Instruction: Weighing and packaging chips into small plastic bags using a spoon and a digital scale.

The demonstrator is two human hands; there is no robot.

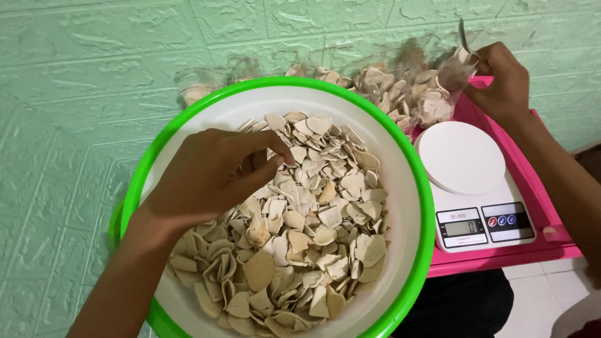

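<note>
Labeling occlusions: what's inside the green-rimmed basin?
The basin holds a heap of pale, flat cracker chips. The left hand reaches in, pinching some. The basin's bottom and the chips under the hand are hidden.

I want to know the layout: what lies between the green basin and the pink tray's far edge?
In the head view, a white scale sits on the pink tray, right beside the green basin.

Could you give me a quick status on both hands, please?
Left hand pinching chips over green-rimmed basin. Right hand gripping clear bag beside scale. Nothing obstructing.
</note>
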